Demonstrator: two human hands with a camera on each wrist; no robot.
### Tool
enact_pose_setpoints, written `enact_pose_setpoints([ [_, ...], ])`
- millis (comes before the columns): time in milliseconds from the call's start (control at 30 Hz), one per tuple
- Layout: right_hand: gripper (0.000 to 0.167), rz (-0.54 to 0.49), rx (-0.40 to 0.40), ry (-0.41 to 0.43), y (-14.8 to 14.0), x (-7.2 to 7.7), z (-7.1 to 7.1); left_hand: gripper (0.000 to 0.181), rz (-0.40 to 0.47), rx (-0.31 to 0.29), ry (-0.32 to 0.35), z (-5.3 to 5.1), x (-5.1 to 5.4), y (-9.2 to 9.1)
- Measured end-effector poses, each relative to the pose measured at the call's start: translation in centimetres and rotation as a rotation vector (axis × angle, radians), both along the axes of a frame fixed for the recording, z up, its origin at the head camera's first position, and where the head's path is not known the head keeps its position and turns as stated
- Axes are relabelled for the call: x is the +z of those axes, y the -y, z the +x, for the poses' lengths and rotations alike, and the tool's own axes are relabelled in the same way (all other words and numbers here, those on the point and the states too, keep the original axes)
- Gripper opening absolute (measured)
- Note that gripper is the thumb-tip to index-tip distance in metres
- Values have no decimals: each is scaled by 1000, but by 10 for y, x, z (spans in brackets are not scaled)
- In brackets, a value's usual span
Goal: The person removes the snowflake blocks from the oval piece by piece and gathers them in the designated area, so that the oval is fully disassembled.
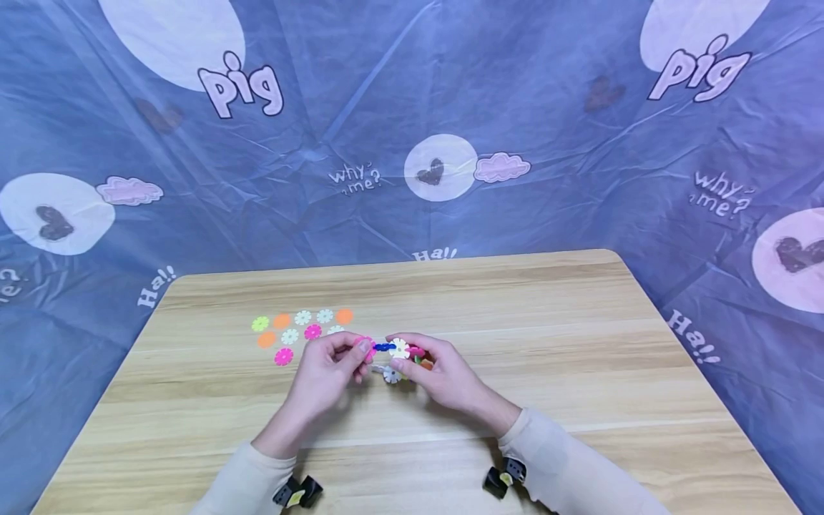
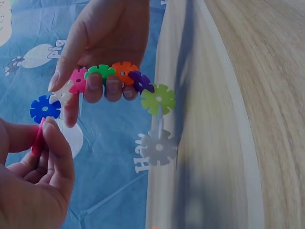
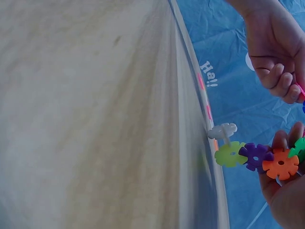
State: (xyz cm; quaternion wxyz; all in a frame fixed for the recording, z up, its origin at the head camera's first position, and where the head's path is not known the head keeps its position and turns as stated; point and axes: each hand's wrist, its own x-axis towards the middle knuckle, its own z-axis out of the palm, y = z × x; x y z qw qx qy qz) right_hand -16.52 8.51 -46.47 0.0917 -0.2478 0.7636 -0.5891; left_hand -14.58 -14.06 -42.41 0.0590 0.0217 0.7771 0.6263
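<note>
My left hand (image 1: 325, 372) pinches a pink flower-shaped interlocking disc (image 2: 37, 139) between thumb and fingers. Its edge meets a blue disc (image 2: 45, 109) at one end of a linked chain; whether the two are slotted together I cannot tell. My right hand (image 1: 450, 375) holds the chain, its fingers curled round the middle. From the blue end, the left wrist view shows white, pink, green (image 2: 101, 71), orange (image 2: 125, 69), purple (image 2: 141, 82) and yellow-green (image 2: 158, 99) discs. A pale disc seen edge-on and a whitish disc (image 2: 159, 149) hang at the far end.
Loose discs lie flat on the wooden table (image 1: 547, 307), left of and beyond the hands: yellow-green (image 1: 260, 324), orange (image 1: 266, 340), white (image 1: 290, 336) and pink (image 1: 284, 356) among them. A blue printed cloth (image 1: 360, 86) hangs behind the table and along its sides.
</note>
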Motion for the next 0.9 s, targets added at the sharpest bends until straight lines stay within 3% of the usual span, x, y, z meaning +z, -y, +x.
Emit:
enact_pose_setpoints([
  [300, 44, -1, 7, 16, 2, 3, -1, 15, 23, 37, -10, -1, -2, 11],
  [633, 45, 30, -8, 8, 1, 1, -1, 20, -160, 35, -31, -4, -4, 37],
  [900, 45, 37, -18, -5, 2, 0, -1, 22, -223, 98, -26, -6, -2, 54],
])
